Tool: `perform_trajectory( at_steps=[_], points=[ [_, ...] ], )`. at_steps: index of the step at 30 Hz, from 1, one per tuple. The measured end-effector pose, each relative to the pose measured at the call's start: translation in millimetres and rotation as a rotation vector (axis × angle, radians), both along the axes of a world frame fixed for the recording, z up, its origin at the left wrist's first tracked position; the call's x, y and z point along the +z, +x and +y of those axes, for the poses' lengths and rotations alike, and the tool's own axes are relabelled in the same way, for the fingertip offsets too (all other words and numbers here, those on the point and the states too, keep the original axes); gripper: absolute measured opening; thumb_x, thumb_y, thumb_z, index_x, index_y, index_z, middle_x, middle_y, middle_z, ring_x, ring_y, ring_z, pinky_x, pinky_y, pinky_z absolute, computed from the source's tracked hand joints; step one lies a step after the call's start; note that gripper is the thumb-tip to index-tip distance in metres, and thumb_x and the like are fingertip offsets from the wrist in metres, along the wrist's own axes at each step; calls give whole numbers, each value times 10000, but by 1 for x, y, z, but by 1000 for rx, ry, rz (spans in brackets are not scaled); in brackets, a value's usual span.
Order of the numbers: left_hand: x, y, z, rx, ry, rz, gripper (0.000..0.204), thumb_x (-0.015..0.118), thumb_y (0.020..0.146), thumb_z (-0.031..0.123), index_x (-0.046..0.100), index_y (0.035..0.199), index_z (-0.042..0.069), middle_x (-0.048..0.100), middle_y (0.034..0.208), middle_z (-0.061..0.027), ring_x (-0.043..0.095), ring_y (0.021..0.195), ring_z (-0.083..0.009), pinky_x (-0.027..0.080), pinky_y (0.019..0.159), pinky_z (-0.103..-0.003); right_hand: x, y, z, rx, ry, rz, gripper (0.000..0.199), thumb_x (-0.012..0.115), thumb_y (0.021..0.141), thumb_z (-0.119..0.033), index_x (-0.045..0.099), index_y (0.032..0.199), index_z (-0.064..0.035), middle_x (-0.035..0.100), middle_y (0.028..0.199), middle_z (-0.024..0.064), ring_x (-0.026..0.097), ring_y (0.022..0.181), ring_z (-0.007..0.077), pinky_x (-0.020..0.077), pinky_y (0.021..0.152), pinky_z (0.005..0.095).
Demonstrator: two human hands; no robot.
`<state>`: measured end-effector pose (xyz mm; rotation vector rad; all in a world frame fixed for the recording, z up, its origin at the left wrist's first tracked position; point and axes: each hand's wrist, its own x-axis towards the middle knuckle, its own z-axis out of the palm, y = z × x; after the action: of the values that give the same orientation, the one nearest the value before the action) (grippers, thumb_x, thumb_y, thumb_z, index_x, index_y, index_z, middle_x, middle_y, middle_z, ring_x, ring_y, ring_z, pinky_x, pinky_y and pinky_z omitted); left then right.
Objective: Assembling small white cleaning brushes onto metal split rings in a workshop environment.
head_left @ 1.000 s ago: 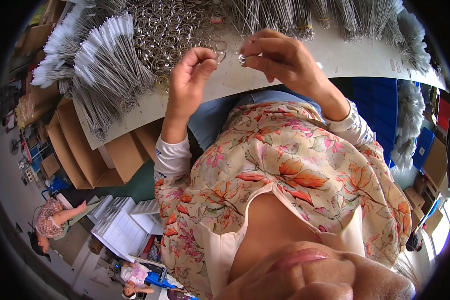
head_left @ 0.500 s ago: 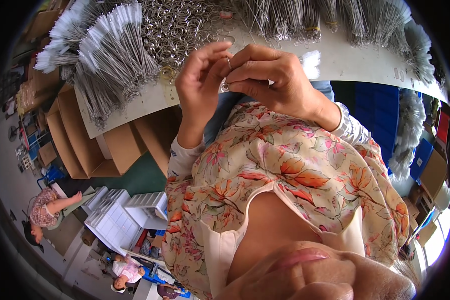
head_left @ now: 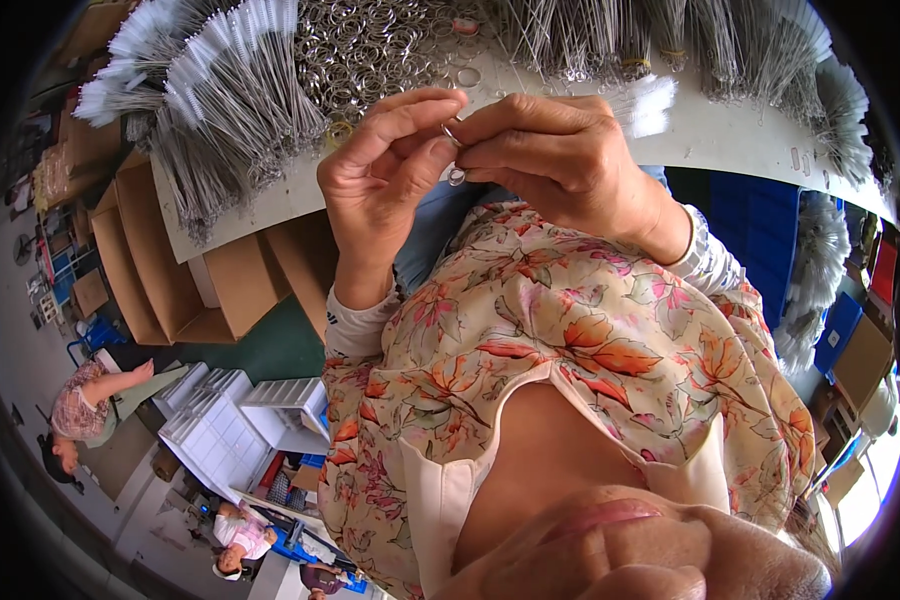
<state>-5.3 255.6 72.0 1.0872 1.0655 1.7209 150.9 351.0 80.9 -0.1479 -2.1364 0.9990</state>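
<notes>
A small metal split ring is pinched between my two hands above the table's near edge. My left hand has thumb and index finger closed at it from the left. From the right, the fingers of my right hand press on the same ring. A small wire loop pokes out below the right fingertips. Behind the right hand, a brush with white bristles sticks out; its stem is hidden, so whether it joins that loop I cannot tell.
A pile of loose metal rings covers the table's far middle. Bundles of wire-stemmed brushes lie at the left and far right. Open cardboard boxes stand below the table's left side. Other people are at the lower left.
My left hand has shifted slightly left and down, its fingers still at the ring. The ring is now tilted. More of the white brush shows beyond my right hand.
</notes>
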Motion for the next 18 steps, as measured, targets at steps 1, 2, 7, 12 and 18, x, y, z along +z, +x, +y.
perform_trajectory(
  at_steps=[1, 2, 7, 12, 18],
  points=[
    [2, -1, 0, 3, -1, 1, 218, 594, 814, -87, 613, 1030, -63, 634, 1013, -157, 623, 929, -180, 525, 807, -269, 1, -1, 1, -2, 50, -19, 144, 691, 688, 36, 661, 819, -14, 641, 887, 62, 647, 723, 221, 524, 600, 302],
    [3, -3, 0, 24, 4, 66, 229, 598, 805, -92, 614, 1032, -66, 633, 1014, -158, 629, 917, -182, 527, 800, -267, 2, -2, 1, 0, 48, -18, 144, 691, 688, 36, 661, 819, -14, 641, 887, 62, 647, 723, 221, 524, 600, 302],
    [12, -6, -3, 77, -44, 314, 265, 612, 770, -105, 617, 1033, -70, 633, 1019, -161, 647, 859, -179, 538, 739, -246, 3, -6, 6, 93, 58, -17, 83, 678, 737, 3, 660, 817, -9, 632, 861, 58, 622, 653, 174, 493, 545, 270],
    [11, 0, -1, 313, 157, 572, 286, 642, 722, -99, 635, 1005, -60, 643, 997, -157, 664, 779, -169, 549, 681, -240, 16, 2, 13, 118, -874, -121, 135, 640, 863, -167, 681, 901, -45, 609, 765, -10, 509, 589, 48, 421, 506, 199],
    [11, 1, 6, 334, 154, 623, 301, 657, 703, -101, 644, 1001, -57, 646, 991, -146, 664, 780, -159, 553, 678, -238, 12, -10, 8, 158, -1038, -119, 191, 653, 859, -227, 664, 899, -41, 604, 715, -22, 523, 575, 35, 403, 500, 183]
  ],
)
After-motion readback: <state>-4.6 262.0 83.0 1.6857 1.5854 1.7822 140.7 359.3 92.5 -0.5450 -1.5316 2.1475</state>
